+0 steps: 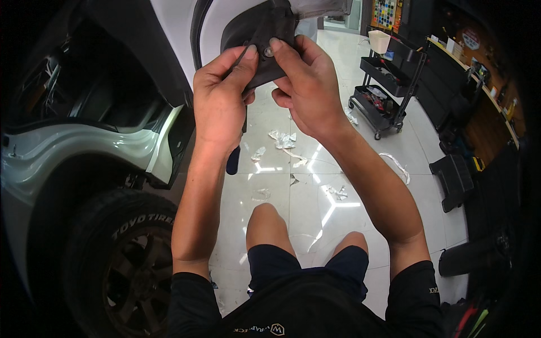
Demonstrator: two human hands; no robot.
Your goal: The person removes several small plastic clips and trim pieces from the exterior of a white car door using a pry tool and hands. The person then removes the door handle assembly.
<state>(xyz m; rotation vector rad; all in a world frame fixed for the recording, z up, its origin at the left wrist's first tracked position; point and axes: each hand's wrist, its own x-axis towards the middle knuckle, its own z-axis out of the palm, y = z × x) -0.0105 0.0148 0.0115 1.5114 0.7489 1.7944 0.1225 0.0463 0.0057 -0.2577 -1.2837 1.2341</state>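
Gripping black trim piece [265,50], left hand [222,96], right hand [304,84]

Colours noted: mostly black, white and silver-grey.

The plastic trim piece [262,45] held at far centre is matt black, with a small silver-grey fastener [269,52] set in it. The car body [84,149] at left is pearl white, its wheel arch dark; the tyre [121,225] near left is black with white lettering over a dark grey rim. The floor [315,197] is glossy white tile, strewn with pale scraps of film [284,139]. The trolley [389,84] at far right is black. The shorts [304,267] are navy, the shirt [315,312] black.
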